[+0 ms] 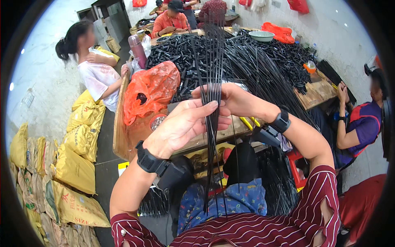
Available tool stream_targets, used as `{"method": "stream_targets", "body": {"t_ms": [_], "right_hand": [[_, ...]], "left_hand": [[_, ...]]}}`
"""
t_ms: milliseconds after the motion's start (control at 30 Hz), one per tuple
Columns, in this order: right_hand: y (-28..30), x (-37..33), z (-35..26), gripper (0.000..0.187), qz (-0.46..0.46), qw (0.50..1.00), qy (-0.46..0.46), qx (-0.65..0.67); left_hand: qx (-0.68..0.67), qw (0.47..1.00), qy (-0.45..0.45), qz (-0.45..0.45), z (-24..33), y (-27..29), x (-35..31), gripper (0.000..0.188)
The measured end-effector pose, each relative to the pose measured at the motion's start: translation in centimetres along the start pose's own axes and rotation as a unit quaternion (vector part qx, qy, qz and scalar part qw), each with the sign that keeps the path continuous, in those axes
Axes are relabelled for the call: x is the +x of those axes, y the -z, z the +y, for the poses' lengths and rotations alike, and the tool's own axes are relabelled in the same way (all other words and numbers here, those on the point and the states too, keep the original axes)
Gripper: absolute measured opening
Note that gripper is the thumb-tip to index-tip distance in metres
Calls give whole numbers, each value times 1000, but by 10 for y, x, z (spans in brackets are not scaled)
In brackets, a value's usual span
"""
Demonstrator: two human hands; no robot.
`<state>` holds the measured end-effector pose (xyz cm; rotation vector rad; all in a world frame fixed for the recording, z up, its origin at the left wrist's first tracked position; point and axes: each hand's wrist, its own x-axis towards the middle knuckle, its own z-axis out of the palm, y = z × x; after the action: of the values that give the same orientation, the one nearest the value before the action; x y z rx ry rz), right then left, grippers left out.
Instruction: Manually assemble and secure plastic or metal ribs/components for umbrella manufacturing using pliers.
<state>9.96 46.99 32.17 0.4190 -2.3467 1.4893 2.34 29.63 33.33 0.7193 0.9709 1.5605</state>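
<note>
Upright in front of me stands a bundle of long, thin black rods (212, 76), fanning out a little at the top and reaching down toward my lap. My left hand (183, 123) is closed round it, the thumb lying across the front. From the other side my right hand (238, 101) grips the same bundle slightly higher, its fingertips partly hidden by the rods. One loose rod hangs apart, to the right of the bundle. Beyond my hands, many more black rods (259, 70) lie across the table beside a heap of short black pieces (179, 51).
The wooden table (120, 133) holds a red plastic bag (152, 88), a pink bottle (137, 51) and a pale green bowl (261, 36). Yellow sacks (76, 164) line the left wall. One person stands left; another at right holds black rods. More people sit at the far end.
</note>
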Motion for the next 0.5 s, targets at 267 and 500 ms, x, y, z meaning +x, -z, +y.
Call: {"method": "stream_targets", "body": {"t_ms": [267,500], "right_hand": [[3,6,45,7,-14,958,102,-268],[0,23,42,20,69,942,215,-249]], "left_hand": [[77,995,-62,2,-1,1,-16,26],[103,984,-146,29,5,12,-25,24]]}}
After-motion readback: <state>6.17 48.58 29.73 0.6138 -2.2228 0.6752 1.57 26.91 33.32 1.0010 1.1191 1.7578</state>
